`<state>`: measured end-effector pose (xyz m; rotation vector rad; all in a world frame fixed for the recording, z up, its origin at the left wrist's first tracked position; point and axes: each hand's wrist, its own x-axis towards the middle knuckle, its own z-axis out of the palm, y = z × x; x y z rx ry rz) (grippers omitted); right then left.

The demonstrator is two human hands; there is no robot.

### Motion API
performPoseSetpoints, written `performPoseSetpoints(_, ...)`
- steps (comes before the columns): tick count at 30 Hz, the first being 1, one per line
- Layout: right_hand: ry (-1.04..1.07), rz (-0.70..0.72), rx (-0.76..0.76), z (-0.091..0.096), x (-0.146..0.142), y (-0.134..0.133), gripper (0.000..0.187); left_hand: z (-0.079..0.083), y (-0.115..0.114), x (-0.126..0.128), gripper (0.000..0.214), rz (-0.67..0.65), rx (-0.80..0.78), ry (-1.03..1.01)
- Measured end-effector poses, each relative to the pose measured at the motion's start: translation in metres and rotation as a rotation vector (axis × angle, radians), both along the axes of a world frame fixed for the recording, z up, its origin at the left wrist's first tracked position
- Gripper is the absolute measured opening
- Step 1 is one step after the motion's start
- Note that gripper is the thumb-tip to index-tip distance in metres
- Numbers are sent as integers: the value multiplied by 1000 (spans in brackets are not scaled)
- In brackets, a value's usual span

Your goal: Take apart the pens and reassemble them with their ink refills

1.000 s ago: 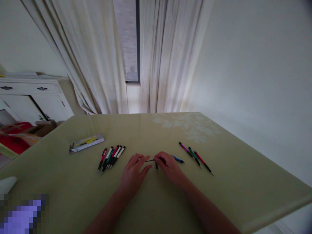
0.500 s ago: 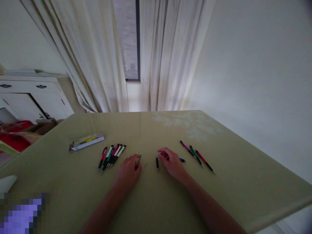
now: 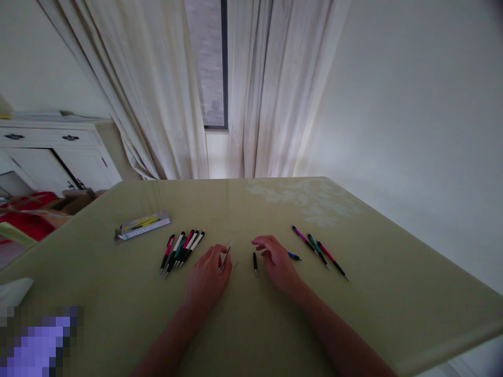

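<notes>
Here at the bench (image 3: pixel 245 324), pinching a slim rod (image 3: pixel 228 252) in the left hand (image 3: pixel 208 276)! Clamping the left grip right on it, between thumb and fingers, and holding it at a tilt, upper end poking out past the fingertips. Over to the right hand (image 3: pixel 280 264): keeping that grip apart, loose curl in the fingers, clear gap to the thumb. Between the two hands, just beside the right one: a black pen part (image 3: pixel 255 264), lying on the bench, pointed tip toward the near side. Nearer the left hand, a faint little sliver (image 3: pixel 236 264), too small to make out! Out past the right hand, partly hidden by it, a blue pen (image 3: pixel 294 256). Farther right, lying slantwise and close together: a purple pen (image 3: pixel 300 235), a green pen (image 3: pixel 316 248) and a red pen (image 3: pixel 329 256). Across to the left, a bunch of pens (image 3: pixel 188 242) in white, green and pink, dark lower ends toward the near side, with a pink pen (image 3: pixel 168 247) just beside. Beyond those, set at a slant, a long narrow box (image 3: pixel 143 229), showing yellow on top. Down in the near left corner, a purple shape (image 3: pixel 39 340), blurred into blocks. And at the back, pale curtains (image 3: pixel 157 89) on both sides of a narrow window (image 3: pixel 208 63), with a white cabinet (image 3: pixel 84 157) off left
</notes>
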<state>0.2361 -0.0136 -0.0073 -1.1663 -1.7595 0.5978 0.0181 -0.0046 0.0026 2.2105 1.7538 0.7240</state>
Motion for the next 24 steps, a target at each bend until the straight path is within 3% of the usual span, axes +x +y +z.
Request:
performPoseSetpoints(2, -20, 42, 32, 11, -15, -14, 35, 8, -8, 5, 15, 4, -64, 53)
performPoseSetpoints(3, -29, 95, 27, 14, -24, -22, 45, 10, -11, 8, 14, 6, -102, 77)
performPoseSetpoints(6, -89, 218, 17, 18, -48, -40, 98, 12, -15, 13, 14, 12, -182, 119)
performPoseSetpoints(8, -110, 219, 9, 17, -55, -45, 109, 10, -15, 14, 17, 20, -213, 130)
performPoseSetpoints(10, -114, 227, -2, 17, -56, -45, 101, 11, -16, 13, 19, 27, -236, 136)
performPoseSetpoints(15, -124, 261, 36, 21, -49, -42, 59, 16, -22, 11, 18, -14, -237, 107)
performPoseSetpoints(21, -127, 236, 48, 18, -54, -46, 94, 14, -21, 14, 18, 31, -241, 134)
performPoseSetpoints(24, -135, 241, 47, 20, -52, -45, 70, 13, -22, 13, 18, 5, -247, 108)
